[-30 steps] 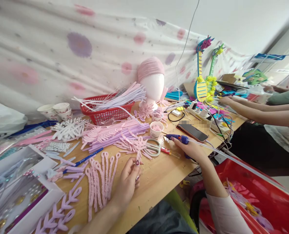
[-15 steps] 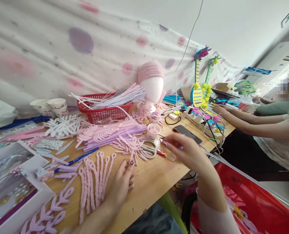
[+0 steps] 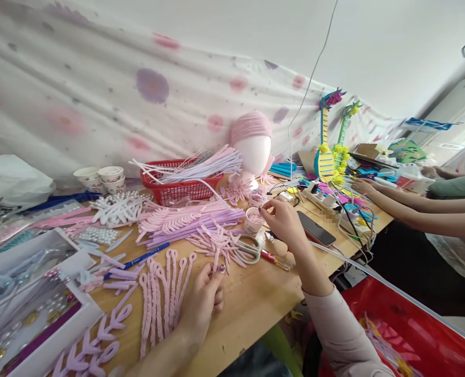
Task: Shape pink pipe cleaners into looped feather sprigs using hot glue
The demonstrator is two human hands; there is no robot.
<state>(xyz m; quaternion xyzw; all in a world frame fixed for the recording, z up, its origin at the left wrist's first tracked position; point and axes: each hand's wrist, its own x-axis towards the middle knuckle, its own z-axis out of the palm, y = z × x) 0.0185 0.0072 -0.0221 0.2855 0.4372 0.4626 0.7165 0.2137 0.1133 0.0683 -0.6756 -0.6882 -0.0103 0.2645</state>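
Observation:
My left hand (image 3: pixel 205 298) is closed near the front of the table, pinching a short pink pipe cleaner piece (image 3: pixel 216 258) upright between thumb and finger. At the rim of a small paper cup (image 3: pixel 253 228) holding pink bits is my right hand (image 3: pixel 285 225). Its thumb and fingertips are pressed together; whatever they hold is too small to make out. Scissors with pale handles (image 3: pixel 252 251) lie between my hands, beside loose pink pipe cleaner pieces (image 3: pixel 211 238). Twisted pink pipe cleaner strips (image 3: pixel 157 298) with looped tops lie left of my left hand.
Behind stand a red basket (image 3: pixel 169 191) of pipe cleaners and a white foam head (image 3: pixel 254 152) in a pink cap. A phone (image 3: pixel 316 229), a cable-filled power strip (image 3: pixel 336 209) and a glue tube (image 3: pixel 275 259) lie rightward. Another person's arms (image 3: pixel 413 201) reach in at right.
My right hand has moved forward and left to the paper cup, its fingers drawing together. My left hand keeps its pinch on the pink piece. The view has shifted slightly.

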